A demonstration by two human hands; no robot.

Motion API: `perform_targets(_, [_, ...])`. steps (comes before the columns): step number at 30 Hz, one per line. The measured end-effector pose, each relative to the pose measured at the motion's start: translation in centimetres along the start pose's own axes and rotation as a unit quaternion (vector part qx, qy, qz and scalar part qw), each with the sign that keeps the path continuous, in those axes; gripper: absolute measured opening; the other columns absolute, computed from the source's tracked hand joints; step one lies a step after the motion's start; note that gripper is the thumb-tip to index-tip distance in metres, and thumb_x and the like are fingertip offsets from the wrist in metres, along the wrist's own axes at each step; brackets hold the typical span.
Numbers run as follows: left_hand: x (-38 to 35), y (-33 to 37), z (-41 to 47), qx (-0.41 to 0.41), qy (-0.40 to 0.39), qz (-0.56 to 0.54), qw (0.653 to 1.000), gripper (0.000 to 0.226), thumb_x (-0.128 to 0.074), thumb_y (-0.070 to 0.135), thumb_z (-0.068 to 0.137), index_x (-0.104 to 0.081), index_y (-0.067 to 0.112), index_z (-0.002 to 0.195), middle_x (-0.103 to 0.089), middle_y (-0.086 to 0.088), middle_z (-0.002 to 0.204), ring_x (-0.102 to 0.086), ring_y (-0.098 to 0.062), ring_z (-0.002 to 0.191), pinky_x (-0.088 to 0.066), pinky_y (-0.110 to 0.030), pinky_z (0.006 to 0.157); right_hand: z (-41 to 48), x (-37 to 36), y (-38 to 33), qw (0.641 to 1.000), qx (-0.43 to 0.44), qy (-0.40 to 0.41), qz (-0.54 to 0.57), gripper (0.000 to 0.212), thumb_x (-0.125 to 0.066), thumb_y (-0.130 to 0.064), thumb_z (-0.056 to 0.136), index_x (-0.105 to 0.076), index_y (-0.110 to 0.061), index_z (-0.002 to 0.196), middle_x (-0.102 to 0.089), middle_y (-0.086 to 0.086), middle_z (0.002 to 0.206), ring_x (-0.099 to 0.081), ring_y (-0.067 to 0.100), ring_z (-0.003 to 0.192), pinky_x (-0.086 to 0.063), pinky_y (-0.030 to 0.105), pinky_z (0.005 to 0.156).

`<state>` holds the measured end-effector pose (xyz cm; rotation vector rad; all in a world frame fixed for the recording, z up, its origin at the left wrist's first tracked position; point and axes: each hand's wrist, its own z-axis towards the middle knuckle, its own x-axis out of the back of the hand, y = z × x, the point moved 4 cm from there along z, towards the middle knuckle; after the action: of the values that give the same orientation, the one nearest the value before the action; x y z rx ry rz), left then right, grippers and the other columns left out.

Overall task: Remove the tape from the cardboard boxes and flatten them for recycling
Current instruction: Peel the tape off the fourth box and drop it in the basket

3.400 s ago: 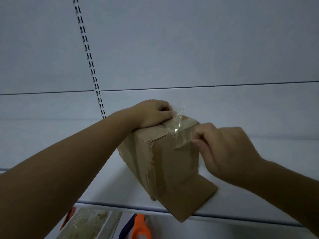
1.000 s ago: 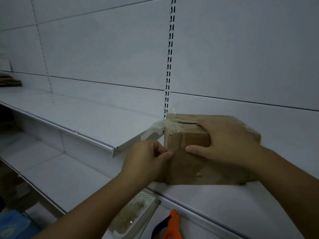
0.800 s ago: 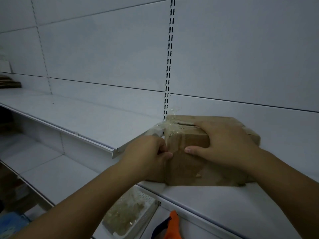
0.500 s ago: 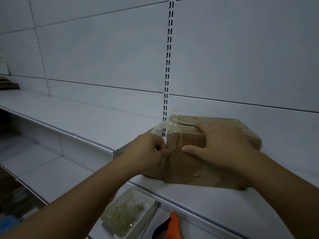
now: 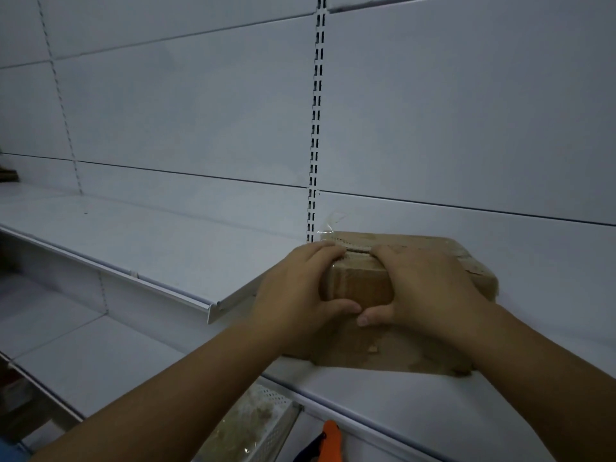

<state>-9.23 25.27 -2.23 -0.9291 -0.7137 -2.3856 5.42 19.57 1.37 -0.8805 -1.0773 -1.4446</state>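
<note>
A small brown cardboard box [image 5: 358, 286] stands on a white shelf [image 5: 383, 395]. My left hand [image 5: 296, 295] grips its near left corner, fingers hooked over the top edge beside the flap seam, thumb on the front face. My right hand [image 5: 423, 288] grips the box just to the right, fingers curled at the same seam, thumb pressed on the front. A loose end of clear tape [image 5: 330, 225] sticks up from the top far left corner. The front face shows torn paper patches.
A white back panel with a slotted upright [image 5: 315, 128] rises behind the box. Another white shelf [image 5: 116, 248] runs off to the left. Below hang a perforated white basket [image 5: 253, 428] with brownish scraps and an orange-handled tool [image 5: 328, 441].
My left hand has left the box's left side and moved up onto the top front edge. My right hand slid back so both hands now flank the top seam.
</note>
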Motion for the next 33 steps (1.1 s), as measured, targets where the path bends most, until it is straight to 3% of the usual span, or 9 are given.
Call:
perform_targets(6, [0.6, 0.0, 0.3, -0.023, 0.008, 0.033, 0.999, 0.060, -0.054, 0.060, 0.079, -0.048, 0.033, 0.133, -0.049, 0.009, 0.140, -0.054, -0.017, 0.115, -0.040, -0.031, 0.093, 0.1, 0.0, 0.1, 1.000, -0.003, 0.001, -0.004, 0.087, -0.057, -0.080, 0.058, -0.039, -0.030, 0.127, -0.058, -0.002, 0.122, -0.055, 0.019, 0.105, -0.046, 0.036, 0.086])
perform_targets(13, [0.9, 0.0, 0.4, -0.058, -0.021, 0.074, 0.995, 0.058, -0.033, 0.052, 0.086, -0.040, 0.030, 0.140, -0.044, 0.006, 0.145, -0.050, -0.021, 0.121, -0.036, -0.031, 0.097, 0.1, -0.1, 0.2, 1.000, -0.004, 0.001, -0.001, 0.087, -0.056, -0.082, 0.058, -0.040, -0.031, 0.126, -0.059, -0.002, 0.119, -0.056, 0.019, 0.104, -0.047, 0.037, 0.086])
perform_targets(16, [0.6, -0.2, 0.0, -0.059, -0.034, -0.021, 0.997, 0.052, -0.034, 0.043, 0.090, -0.035, 0.032, 0.141, -0.038, 0.005, 0.149, -0.046, -0.016, 0.127, -0.037, -0.032, 0.102, 0.0, -0.1, 0.3, 1.000, -0.001, 0.005, 0.003, 0.087, -0.055, -0.082, 0.057, -0.040, -0.031, 0.126, -0.059, -0.002, 0.119, -0.056, 0.019, 0.103, -0.047, 0.036, 0.086])
perform_targets(20, [0.7, -0.6, -0.8, -0.027, 0.023, -0.162, 0.986, 0.035, -0.034, 0.041, 0.092, -0.031, 0.051, 0.125, -0.043, 0.018, 0.136, -0.045, -0.001, 0.122, -0.043, -0.032, 0.102, 0.1, -0.2, 0.3, 1.000, 0.001, 0.005, 0.012, 0.088, -0.056, -0.082, 0.058, -0.040, -0.031, 0.127, -0.059, -0.002, 0.121, -0.055, 0.019, 0.105, -0.047, 0.037, 0.087])
perform_targets(21, [0.5, -0.6, -1.0, -0.017, 0.026, -0.157, 0.987, 0.037, -0.039, 0.046, 0.089, -0.031, 0.051, 0.125, -0.042, 0.020, 0.136, -0.042, 0.001, 0.121, -0.043, -0.032, 0.103, 0.1, -0.2, 0.3, 1.000, 0.000, 0.007, 0.011, 0.087, -0.056, -0.081, 0.058, -0.040, -0.031, 0.126, -0.059, -0.002, 0.121, -0.055, 0.019, 0.105, -0.047, 0.037, 0.087])
perform_targets(23, [0.1, -0.4, -0.9, -0.012, 0.021, -0.108, 0.994, 0.064, -0.059, 0.057, 0.077, -0.034, 0.041, 0.134, -0.041, 0.013, 0.141, -0.036, 0.001, 0.122, -0.038, -0.030, 0.104, 0.0, -0.1, 0.3, 1.000, -0.002, 0.016, 0.014, 0.085, -0.057, -0.080, 0.058, -0.041, -0.030, 0.125, -0.059, -0.002, 0.120, -0.055, 0.019, 0.104, -0.047, 0.037, 0.086])
perform_targets(26, [-0.3, 0.2, -0.5, -0.013, 0.035, -0.054, 0.998, 0.087, -0.070, 0.061, 0.062, -0.037, 0.030, 0.137, -0.049, 0.006, 0.136, -0.043, -0.005, 0.117, -0.036, -0.024, 0.095, -0.2, -0.2, 0.3, 1.000, 0.001, 0.029, 0.011, 0.085, -0.055, -0.081, 0.059, -0.041, -0.030, 0.126, -0.059, -0.002, 0.119, -0.056, 0.019, 0.103, -0.047, 0.037, 0.085])
perform_targets(29, [-0.2, 0.3, -0.6, -0.008, 0.056, -0.044, 0.997, 0.075, -0.063, 0.061, 0.068, -0.037, 0.033, 0.132, -0.052, 0.006, 0.129, -0.045, -0.002, 0.107, -0.038, -0.020, 0.086, -0.2, -0.2, 0.3, 1.000, 0.001, 0.025, 0.019, 0.086, -0.055, -0.081, 0.058, -0.039, -0.032, 0.127, -0.059, -0.003, 0.120, -0.055, 0.018, 0.103, -0.047, 0.036, 0.086])
perform_targets(33, [0.9, 0.8, -1.3, -0.064, 0.181, 0.076, 0.978, 0.045, -0.058, 0.055, 0.074, -0.050, 0.018, 0.099, -0.058, -0.007, 0.102, -0.051, -0.013, 0.087, -0.047, -0.021, 0.063, 0.0, -0.2, 0.5, 1.000, 0.000, 0.023, 0.018, 0.086, -0.057, -0.080, 0.058, -0.039, -0.031, 0.126, -0.059, -0.002, 0.119, -0.055, 0.020, 0.104, -0.046, 0.036, 0.085])
